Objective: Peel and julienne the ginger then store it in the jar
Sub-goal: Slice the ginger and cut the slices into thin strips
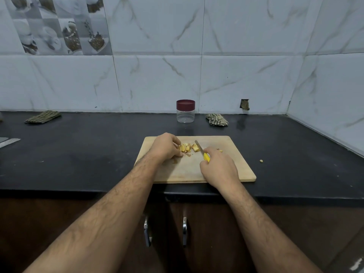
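Cutting on the board (232, 166): left hand (167, 146) curls over the sliced ginger (186, 148), pinning it; right hand (218, 166) grips the knife (201, 150). Likely next: thin strips, fingertips tucked. The jar (185, 111) waits behind, lidded.

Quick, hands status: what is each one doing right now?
Left hand: fingers curled, pinning the ginger slices on the board.
Right hand: closed on the knife handle, blade beside the ginger.
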Tool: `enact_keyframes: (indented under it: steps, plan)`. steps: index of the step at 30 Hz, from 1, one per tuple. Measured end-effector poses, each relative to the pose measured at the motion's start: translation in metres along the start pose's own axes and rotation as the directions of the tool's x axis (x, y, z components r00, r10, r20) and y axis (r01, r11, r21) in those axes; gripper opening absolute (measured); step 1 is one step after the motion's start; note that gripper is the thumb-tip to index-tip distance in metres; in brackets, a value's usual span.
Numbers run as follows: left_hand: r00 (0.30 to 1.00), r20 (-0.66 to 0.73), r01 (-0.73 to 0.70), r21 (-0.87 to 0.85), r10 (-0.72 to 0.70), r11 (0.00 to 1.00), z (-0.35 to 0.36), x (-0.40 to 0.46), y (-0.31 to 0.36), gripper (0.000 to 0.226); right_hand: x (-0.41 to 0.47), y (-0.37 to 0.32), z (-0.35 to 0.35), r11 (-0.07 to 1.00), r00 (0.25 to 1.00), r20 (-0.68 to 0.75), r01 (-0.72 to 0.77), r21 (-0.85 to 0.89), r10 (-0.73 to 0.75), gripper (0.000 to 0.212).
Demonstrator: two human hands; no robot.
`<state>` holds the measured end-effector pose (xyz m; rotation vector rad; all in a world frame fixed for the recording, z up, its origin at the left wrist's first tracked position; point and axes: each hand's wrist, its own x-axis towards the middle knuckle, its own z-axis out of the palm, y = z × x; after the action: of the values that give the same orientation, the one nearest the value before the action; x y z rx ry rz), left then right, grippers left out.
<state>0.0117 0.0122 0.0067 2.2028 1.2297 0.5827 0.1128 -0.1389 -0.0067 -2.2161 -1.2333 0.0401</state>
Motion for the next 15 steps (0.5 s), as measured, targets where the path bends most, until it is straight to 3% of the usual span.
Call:
enact_keyframes:
  steps: [5, 15]
  plan:
    - [0.998, -0.065, 0.018, 0.035, -0.016, 0.999, -0.001, -0.007, 0.001, 0.016, -0.004, -0.002, -0.003, 1.000, 1.000, 0.004, 0.003, 0.007, -0.003, 0.048]
    - [0.970, -0.209, 0.131, 0.004, -0.127, 0.991, -0.004, -0.027, 0.008, 0.018, -0.017, -0.008, -0.020, 0.999, 0.999, 0.031, 0.027, 0.028, -0.027, 0.044]
